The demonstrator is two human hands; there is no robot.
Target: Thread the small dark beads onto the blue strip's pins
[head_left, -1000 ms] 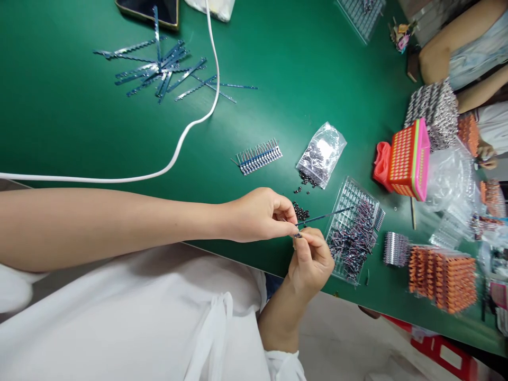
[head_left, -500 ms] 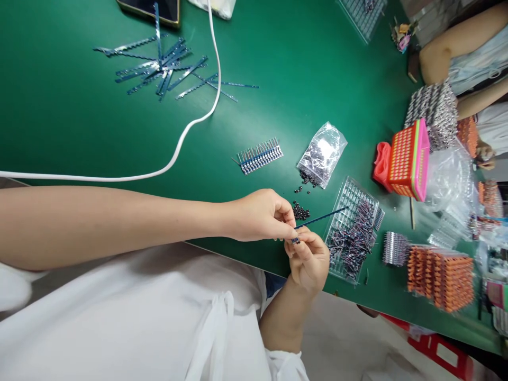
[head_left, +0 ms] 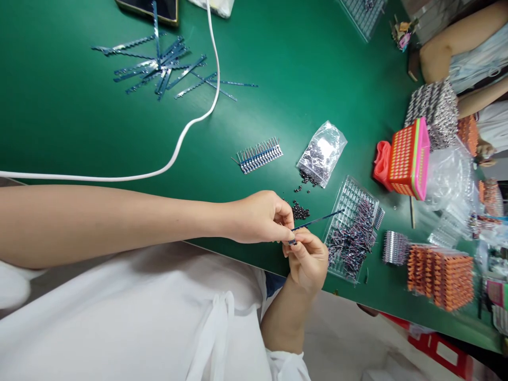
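My left hand [head_left: 264, 217] reaches in from the left with thumb and fingers closed in a pinch. Its tips meet those of my right hand [head_left: 309, 259], also pinched, above the table's near edge. Between them is a thin blue notched strip [head_left: 319, 218], its free end pointing right toward a clear tray [head_left: 332, 225]. A small dark piece [head_left: 292, 242] shows at the fingertips; how it joins the strip is hidden. Small dark beads [head_left: 300, 211] lie just beyond the hands. Farther off, a strip fitted with a row of thin-legged parts [head_left: 261, 157] rests on the table.
Many blue strips [head_left: 170, 66] lie heaped behind a white cable [head_left: 180, 143]. A plastic bag of beads [head_left: 323, 151] sits near the tray, which holds a tangle of leaded parts [head_left: 353, 238]. Rightward stand a red basket [head_left: 404, 161] and orange stacked parts [head_left: 440, 278]. Another person's leg [head_left: 448, 47] shows.
Both hands and the strip have shifted very slightly to the left. The pinch of each hand looks the same, and the things on the table keep their places.
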